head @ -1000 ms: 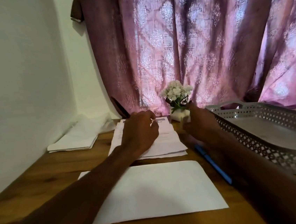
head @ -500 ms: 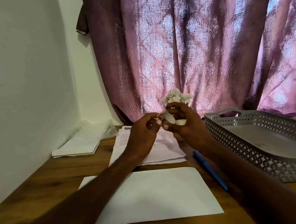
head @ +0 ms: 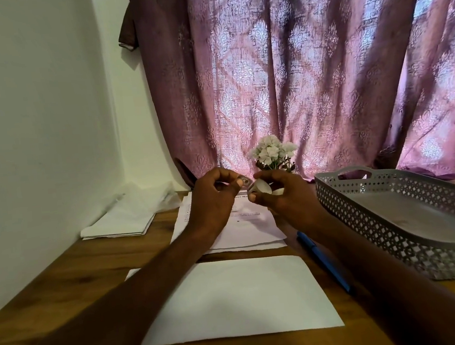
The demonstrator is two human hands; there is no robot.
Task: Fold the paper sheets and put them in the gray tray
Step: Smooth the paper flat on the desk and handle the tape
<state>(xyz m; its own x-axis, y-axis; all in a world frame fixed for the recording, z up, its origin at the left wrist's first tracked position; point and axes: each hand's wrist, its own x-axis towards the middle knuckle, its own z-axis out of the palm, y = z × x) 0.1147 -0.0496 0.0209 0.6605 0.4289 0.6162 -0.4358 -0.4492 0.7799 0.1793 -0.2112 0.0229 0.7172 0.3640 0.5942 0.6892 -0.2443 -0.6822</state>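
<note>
Hands meet above the far stack of printed sheets (head: 243, 227): right hand (head: 285, 198) curls its fingers round a small white rounded object (head: 261, 189), identity unclear (possibly a tape dispenser or small clip); left hand (head: 212, 199) pinches a small grey piece (head: 245, 182) at that object's tip between thumb and forefinger. Neither hand touches paper.

Judged step: a side action with the small object, not folding proper. Blank white sheet (head: 239, 297) lies flat at 6 o'clock on the desk (head: 63, 274), apparently unfolded. Gray tray (head: 396, 239) sits at 3 o'clock, perforated wall, floor bare as far as visible, so no sheet looks delivered yet.

Next move, as judged: free the hands of the small object, then take the near sheet by its edges, bring them together and crease.

Surroundings: blue pen (head: 322, 260) lies between near sheet and tray, on the path to the tray; may get swept along. White flower pot (head: 272, 153) at 12 o'clock, just behind the hands. Folded white papers (head: 117, 226) at 10 o'clock beside the wall. Pink curtain (head: 294, 67) behind.
</note>
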